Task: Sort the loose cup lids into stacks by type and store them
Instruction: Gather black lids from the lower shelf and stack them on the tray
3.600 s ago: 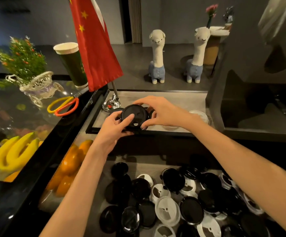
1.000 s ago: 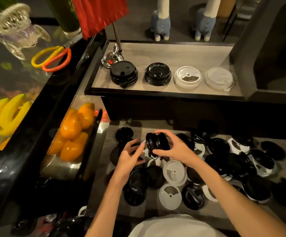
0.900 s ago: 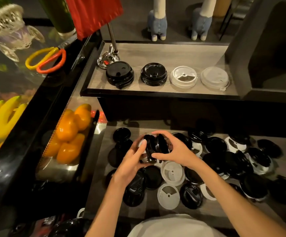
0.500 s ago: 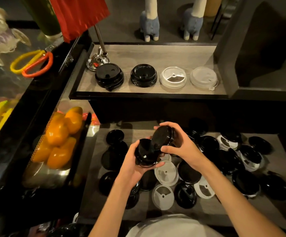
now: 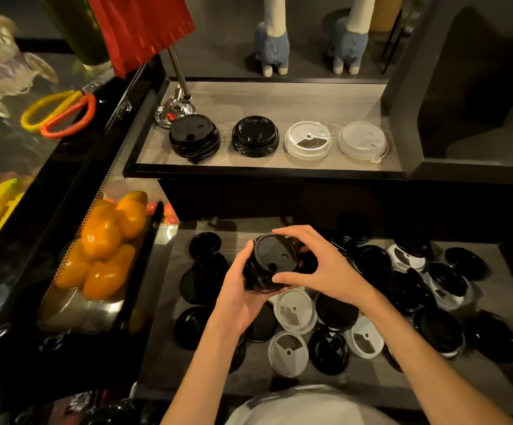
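Two hands close on a small stack of black lids [image 5: 272, 260] above the littered lower surface [image 5: 169, 342]: left hand [image 5: 239, 297] cupping beneath, right hand [image 5: 319, 268] with fingers curled over the rim. Thin, light, slick plastic, it looks best pinched at the edges. Beyond, four sorted stacks [image 5: 194, 138] line the upper shelf [image 5: 249, 99]

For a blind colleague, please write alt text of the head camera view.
Both hands, left hand and right hand, hold a small stack of black lids above a pile of loose black and white lids on a lower shelf. On the upper shelf stand four sorted stacks: two black, two white.
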{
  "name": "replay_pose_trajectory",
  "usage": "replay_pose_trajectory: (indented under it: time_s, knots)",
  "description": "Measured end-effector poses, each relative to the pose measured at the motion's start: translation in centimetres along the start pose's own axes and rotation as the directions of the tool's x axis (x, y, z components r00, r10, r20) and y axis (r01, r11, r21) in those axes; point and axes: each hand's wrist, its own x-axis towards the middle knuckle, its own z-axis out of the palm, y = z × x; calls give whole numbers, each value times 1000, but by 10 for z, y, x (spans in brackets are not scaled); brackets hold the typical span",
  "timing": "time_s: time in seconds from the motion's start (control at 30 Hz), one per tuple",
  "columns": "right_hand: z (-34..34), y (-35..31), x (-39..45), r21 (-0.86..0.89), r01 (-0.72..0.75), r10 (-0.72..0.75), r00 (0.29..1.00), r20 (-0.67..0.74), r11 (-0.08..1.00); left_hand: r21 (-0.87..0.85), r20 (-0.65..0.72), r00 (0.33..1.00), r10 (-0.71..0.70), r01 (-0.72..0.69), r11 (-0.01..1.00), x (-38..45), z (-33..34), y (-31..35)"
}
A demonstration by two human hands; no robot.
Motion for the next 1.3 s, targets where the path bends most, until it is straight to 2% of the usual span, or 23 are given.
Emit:
replay_pose_trajectory:
  time_s: [0.23,0.4,0.6,0.93,1.2,1.3]
  knots:
    - [-19,-5,7,-105,69,-56,991,123,992,21,71,996,-51,50,999,-3,10,8]
    - [-28,-10,12,-145,101,-79,986,150,984,88,59,997,-47,42,995,-1,10,11]
    - [-28,-12,11,-181,62,-46,995,91,982,144,34,999,2,-7,990,0,16,11]
    - [-22,-18,15,-146,-9,12,1000,26,989,172,86,995,39,-54,984,-6,21,14]
    - [-35,-46,39,-119,40,-38,999,17,992,159,156,984,91,-116,981,1,30,53]
    - [-46,-65,62,-103,87,-85,996,22,991,195,143,976,161,-188,963,5,32,77]
